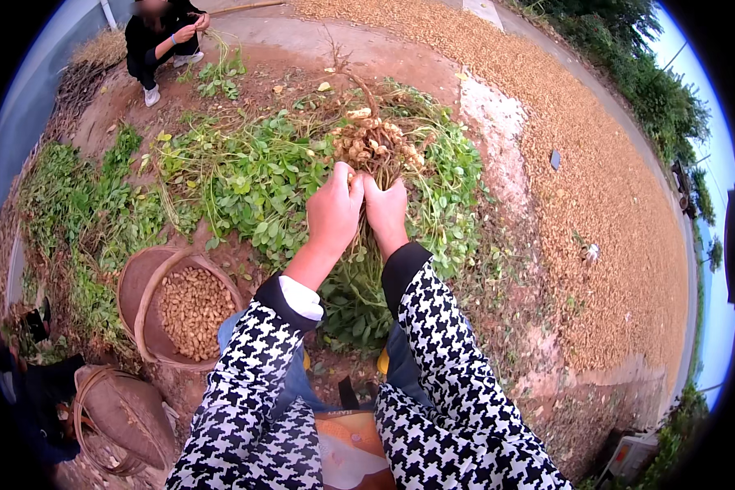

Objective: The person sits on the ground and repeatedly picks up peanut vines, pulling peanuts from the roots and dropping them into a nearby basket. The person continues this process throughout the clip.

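Observation:
A pulled peanut plant is upside down before me, its cluster of peanut pods and roots (376, 144) above my hands and its leafy tops (355, 306) hanging between my knees. My left hand (335, 208) is closed at the pods' lower left edge, its fingertips pinched near a pod. Just beside it, my right hand (386, 211) grips the stems right under the cluster. A handled wicker basket (128, 294), partly filled with picked peanuts (196, 312), stands to my left by my knee. Behind my hands lies a heap of green peanut plants (251, 177).
A second basket (125, 416) sits at the lower left near dark clothing. A person (159, 43) in black crouches at the upper left, holding a plant. Peanuts (606, 245) are spread widely over the ground on the right, with a small dark flat object (555, 160) on them.

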{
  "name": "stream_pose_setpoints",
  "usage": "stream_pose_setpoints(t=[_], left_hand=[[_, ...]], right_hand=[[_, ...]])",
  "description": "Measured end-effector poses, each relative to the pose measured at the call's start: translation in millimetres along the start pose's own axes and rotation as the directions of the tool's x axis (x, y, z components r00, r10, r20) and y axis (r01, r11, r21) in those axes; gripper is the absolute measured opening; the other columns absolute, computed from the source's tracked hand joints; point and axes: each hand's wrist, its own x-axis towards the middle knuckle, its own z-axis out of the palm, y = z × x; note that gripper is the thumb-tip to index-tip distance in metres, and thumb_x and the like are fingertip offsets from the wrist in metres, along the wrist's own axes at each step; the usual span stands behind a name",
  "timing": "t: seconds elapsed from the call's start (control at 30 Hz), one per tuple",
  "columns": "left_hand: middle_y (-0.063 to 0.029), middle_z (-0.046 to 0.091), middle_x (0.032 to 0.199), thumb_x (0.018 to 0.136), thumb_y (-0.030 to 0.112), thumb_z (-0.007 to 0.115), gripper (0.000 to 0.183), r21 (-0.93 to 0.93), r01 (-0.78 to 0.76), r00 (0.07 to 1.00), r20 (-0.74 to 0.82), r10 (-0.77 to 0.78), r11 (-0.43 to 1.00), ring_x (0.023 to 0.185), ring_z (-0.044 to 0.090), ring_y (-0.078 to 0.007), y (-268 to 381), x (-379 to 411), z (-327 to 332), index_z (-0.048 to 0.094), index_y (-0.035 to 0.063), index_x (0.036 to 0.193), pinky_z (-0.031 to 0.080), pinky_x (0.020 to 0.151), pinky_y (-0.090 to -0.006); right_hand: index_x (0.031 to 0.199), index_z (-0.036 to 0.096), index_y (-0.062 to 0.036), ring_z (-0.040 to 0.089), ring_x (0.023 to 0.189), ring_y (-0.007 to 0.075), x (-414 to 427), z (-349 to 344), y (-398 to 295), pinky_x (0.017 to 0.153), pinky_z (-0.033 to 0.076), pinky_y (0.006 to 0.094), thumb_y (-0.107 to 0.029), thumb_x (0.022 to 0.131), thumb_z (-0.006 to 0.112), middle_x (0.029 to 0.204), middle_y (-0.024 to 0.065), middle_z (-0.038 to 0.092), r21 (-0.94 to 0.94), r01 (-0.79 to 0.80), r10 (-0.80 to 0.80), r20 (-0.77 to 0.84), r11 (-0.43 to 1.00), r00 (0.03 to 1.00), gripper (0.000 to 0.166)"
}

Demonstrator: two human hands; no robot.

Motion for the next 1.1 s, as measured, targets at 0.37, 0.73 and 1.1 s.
stream_pose_setpoints(t=[0.37,0.73,1.1], left_hand=[[-0.0008,0.049,0.065,0.092,0.009,0.05,0.009,-0.296,0.029,0.994,0.11,0.004,0.955,0.055,0.044,-0.0084,45,-70,-95,0.051,0.0028,0.098,0.036,0.051,-0.0234],[-0.0131,0.058,0.107,0.082,0.012,0.059,0.02,0.526,0.059,0.995,0.04,-0.094,0.849,0.097,0.057,-0.0296,-148,-110,-231,0.062,0.0048,0.1,0.044,0.086,-0.0377],[-0.0054,0.058,0.078,0.078,0.028,0.067,0.03,-0.045,-0.049,0.973,0.223,0.057,0.998,0.062,0.056,-0.0224,33,-14,-31,0.057,0.0052,0.094,0.044,0.057,-0.0329]], right_hand=[[0.079,0.057,0.0051,0.054,0.058,0.0154,76,-83,43,0.054,0.044,0.0313,-0.02,0.076,0.064,0.071,0.0051,0.058,0.402,-0.232,0.339,-0.221,0.886,0.914,0.027],[0.094,0.056,-0.0077,0.059,0.062,0.0157,48,-101,-13,0.055,0.05,0.0306,-0.031,0.086,0.056,0.076,0.0044,0.062,0.473,-0.371,0.286,0.243,0.799,0.927,0.025],[0.102,0.058,-0.0014,0.057,0.076,0.0118,14,-47,-16,0.068,0.046,0.0273,-0.015,0.082,0.06,0.09,0.002,0.06,0.412,-0.303,0.16,0.346,0.859,0.925,0.024]])
